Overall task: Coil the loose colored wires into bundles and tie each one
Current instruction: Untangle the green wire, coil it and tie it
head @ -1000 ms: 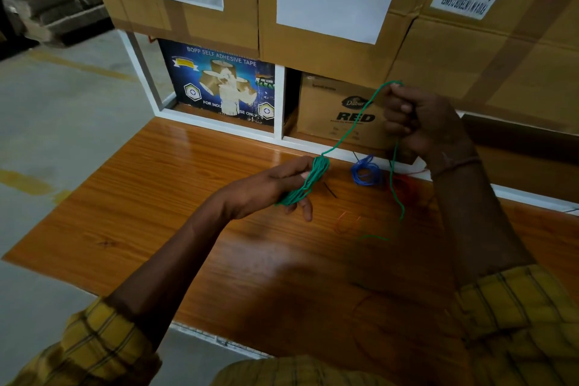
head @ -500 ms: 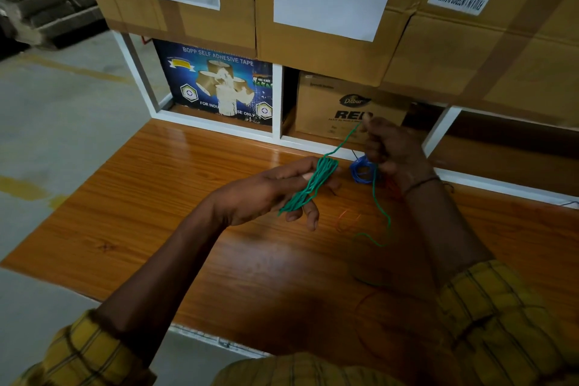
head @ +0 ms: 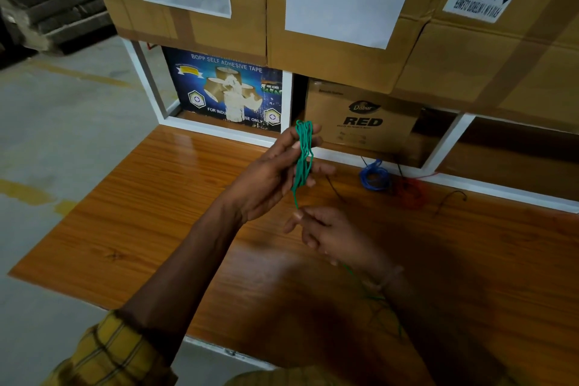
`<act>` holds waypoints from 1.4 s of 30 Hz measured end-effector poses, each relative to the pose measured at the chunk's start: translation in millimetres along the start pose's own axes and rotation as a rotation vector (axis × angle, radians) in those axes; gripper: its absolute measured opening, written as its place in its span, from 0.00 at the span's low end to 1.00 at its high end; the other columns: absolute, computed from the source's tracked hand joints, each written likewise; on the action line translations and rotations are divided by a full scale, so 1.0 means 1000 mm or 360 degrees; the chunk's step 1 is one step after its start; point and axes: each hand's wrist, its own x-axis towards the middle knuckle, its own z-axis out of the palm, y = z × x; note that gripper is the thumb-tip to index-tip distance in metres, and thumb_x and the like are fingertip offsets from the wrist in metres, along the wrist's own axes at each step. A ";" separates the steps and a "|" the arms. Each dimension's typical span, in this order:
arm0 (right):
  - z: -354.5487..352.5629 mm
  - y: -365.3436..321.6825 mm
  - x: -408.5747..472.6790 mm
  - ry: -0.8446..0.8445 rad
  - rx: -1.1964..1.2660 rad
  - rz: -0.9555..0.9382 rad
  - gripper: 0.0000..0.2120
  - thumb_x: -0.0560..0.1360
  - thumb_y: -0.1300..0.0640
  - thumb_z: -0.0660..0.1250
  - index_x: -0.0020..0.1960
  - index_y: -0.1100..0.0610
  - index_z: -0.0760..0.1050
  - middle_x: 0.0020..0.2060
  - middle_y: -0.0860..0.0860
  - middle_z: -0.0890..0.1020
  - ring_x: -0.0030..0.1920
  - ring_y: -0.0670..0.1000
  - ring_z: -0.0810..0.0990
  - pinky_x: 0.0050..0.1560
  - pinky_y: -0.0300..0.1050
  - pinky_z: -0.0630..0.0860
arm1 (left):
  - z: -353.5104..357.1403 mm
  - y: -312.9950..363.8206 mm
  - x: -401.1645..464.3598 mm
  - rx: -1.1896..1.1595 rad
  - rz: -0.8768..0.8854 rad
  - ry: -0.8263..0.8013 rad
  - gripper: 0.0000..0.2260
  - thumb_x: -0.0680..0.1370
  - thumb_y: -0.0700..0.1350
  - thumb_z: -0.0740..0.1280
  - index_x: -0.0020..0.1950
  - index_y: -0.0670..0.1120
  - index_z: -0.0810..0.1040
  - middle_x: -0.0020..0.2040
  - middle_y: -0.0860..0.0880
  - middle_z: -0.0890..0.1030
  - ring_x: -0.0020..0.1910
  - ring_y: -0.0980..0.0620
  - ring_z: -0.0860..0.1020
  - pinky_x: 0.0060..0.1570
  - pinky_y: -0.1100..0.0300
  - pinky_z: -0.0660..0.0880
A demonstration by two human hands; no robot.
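My left hand [head: 269, 172] is raised over the wooden table [head: 150, 222] with a green wire bundle [head: 303, 150] looped lengthwise around its fingers. A single green strand drops from the bundle to my right hand [head: 326, 232], which pinches it just below and is blurred. The loose green tail [head: 379, 301] trails past my right wrist. A coiled blue wire bundle [head: 374, 177] lies at the back of the table. A red wire heap [head: 410, 193] lies right of it. Thin dark wires [head: 448, 200] lie nearby.
Stacked cardboard boxes [head: 344, 50] with white paper sheets fill the shelf above. Below them a white frame [head: 219, 130] holds a blue tape carton [head: 225, 91] and a brown box marked RED [head: 360, 116]. Grey floor lies to the left.
My right hand has swung from high at the back down to below my left hand, bringing the green strand with it. My left hand has lifted and turned the bundle upright.
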 end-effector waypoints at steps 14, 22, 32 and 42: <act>-0.062 -0.105 -0.055 0.0149 -0.0489 -0.0352 0.11 0.83 0.52 0.65 0.50 0.58 0.81 0.27 0.46 0.75 0.24 0.47 0.71 0.22 0.41 0.68 | -0.008 -0.028 -0.015 0.0491 -0.0340 0.0076 0.19 0.89 0.42 0.52 0.79 0.51 0.67 0.75 0.45 0.73 0.60 0.43 0.84 0.48 0.57 0.79; -0.102 -0.068 -0.010 0.0584 -0.0292 -0.0508 0.15 0.81 0.53 0.69 0.49 0.67 0.81 0.30 0.59 0.70 0.21 0.46 0.64 0.22 0.40 0.61 | 0.020 -0.032 -0.028 0.0277 -0.0381 -0.0191 0.19 0.89 0.42 0.51 0.79 0.46 0.68 0.75 0.36 0.71 0.52 0.39 0.84 0.40 0.60 0.76; -0.104 0.025 -0.012 0.0347 0.0227 -0.0177 0.17 0.84 0.52 0.64 0.58 0.67 0.79 0.31 0.53 0.74 0.23 0.47 0.67 0.22 0.38 0.65 | 0.060 -0.030 -0.022 -0.0376 -0.0163 -0.0340 0.22 0.89 0.42 0.48 0.83 0.40 0.59 0.76 0.30 0.68 0.48 0.44 0.84 0.41 0.58 0.73; -0.075 0.046 -0.067 -0.0089 0.0144 0.0013 0.17 0.86 0.50 0.60 0.58 0.62 0.81 0.28 0.53 0.76 0.19 0.46 0.66 0.21 0.39 0.70 | 0.084 -0.060 0.004 -0.0723 0.0058 0.0040 0.20 0.89 0.44 0.52 0.82 0.43 0.62 0.70 0.36 0.70 0.63 0.42 0.82 0.48 0.60 0.81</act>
